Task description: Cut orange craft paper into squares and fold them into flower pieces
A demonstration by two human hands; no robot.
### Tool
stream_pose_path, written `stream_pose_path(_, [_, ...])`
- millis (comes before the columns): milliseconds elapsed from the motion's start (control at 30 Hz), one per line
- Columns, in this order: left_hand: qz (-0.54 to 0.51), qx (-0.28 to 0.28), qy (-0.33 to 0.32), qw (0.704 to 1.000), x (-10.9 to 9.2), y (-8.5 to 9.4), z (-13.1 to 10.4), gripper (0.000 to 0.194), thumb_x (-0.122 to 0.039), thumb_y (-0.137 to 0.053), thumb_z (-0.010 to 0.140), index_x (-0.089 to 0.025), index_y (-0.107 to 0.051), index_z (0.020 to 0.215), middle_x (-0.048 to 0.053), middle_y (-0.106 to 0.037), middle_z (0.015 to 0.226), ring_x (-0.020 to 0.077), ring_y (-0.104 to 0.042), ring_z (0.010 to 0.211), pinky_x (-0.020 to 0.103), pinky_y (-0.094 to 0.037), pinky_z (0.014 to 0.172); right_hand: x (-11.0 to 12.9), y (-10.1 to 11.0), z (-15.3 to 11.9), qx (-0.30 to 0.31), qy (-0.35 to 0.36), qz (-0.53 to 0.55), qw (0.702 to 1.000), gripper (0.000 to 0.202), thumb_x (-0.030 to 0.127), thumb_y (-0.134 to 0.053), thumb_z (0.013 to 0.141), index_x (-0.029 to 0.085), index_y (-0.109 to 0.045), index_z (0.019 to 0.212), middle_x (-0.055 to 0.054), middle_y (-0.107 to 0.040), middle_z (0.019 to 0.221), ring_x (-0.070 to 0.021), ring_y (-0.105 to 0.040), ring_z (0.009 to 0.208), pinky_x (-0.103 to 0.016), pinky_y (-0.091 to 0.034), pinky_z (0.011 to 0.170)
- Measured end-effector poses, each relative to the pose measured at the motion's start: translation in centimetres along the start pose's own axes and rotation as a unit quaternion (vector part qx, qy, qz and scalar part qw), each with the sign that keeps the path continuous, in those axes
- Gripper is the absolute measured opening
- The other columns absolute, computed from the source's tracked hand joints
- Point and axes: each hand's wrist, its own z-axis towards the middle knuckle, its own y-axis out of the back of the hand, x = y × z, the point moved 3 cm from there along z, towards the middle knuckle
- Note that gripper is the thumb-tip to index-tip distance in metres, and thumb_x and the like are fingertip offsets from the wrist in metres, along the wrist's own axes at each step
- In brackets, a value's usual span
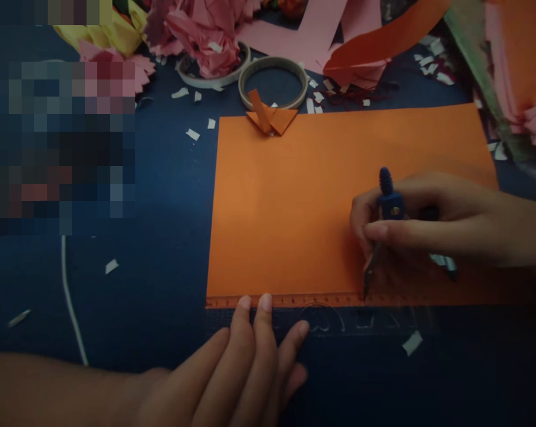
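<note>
An orange paper sheet lies on the dark blue surface. Along its near edge runs a clear plastic ruler with shape cut-outs, overlapping the paper. My left hand is open, with its stretched fingertips resting on the ruler left of its middle. In my right hand a blue-headed compass is pinched between thumb and fingers. One of its legs points down at the ruler's scale; the other leg sticks out to the right below the hand.
A folded orange scrap lies on the sheet's far edge beside a tape roll. Behind are pink paper flowers and a curled orange strip. White scraps are scattered around. A white cord runs at left; part there is pixelated.
</note>
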Motion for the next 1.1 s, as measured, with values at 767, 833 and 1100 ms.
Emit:
stream_pose_path(767, [-0.011, 0.008, -0.003, 1.0, 0.0, -0.2, -0.5, 0.028, -0.032, -0.054, 0.088, -0.02, -0.064, 0.111, 0.001, -0.067, 0.099, 0.0148, -0.06, 0.092, 0.027, -0.043, 0.091, 0.1, 0.3, 0.1, 0.024, 0.013, 0.022, 0.999, 0.022, 0.03, -0.046, 0.089, 0.017, -0.054, 0.072, 0.005, -0.052, 0.053, -0.0043, -0.048, 0.042, -0.013, -0.038, 0.038])
stream_pose_path(833, [-0.021, 0.02, 0.002, 1.0, 0.1, -0.1, -0.7, 0.03, -0.034, -0.055, 0.088, -0.021, -0.063, 0.114, 0.002, -0.067, 0.102, 0.0155, -0.059, 0.094, 0.027, -0.041, 0.094, 0.0, 0.9, 0.0, 0.04, 0.017, -0.006, 0.999, 0.022, 0.028, -0.046, 0.087, 0.017, -0.054, 0.071, 0.004, -0.053, 0.054, -0.0038, -0.048, 0.043, -0.013, -0.037, 0.038])
stream_pose_path(1100, [-0.069, 0.062, 0.02, 0.995, 0.4, -0.5, -1.6, 0.036, -0.025, -0.04, 0.096, -0.021, -0.049, 0.13, 0.006, -0.059, 0.116, 0.0152, -0.059, 0.097, 0.027, -0.039, 0.092, 0.1, 1.9, -0.1, -0.009, 0.053, 0.01, 0.999, 0.015, 0.017, -0.047, 0.083, 0.017, -0.054, 0.069, 0.005, -0.058, 0.052, -0.0018, -0.046, 0.039, -0.011, -0.035, 0.037])
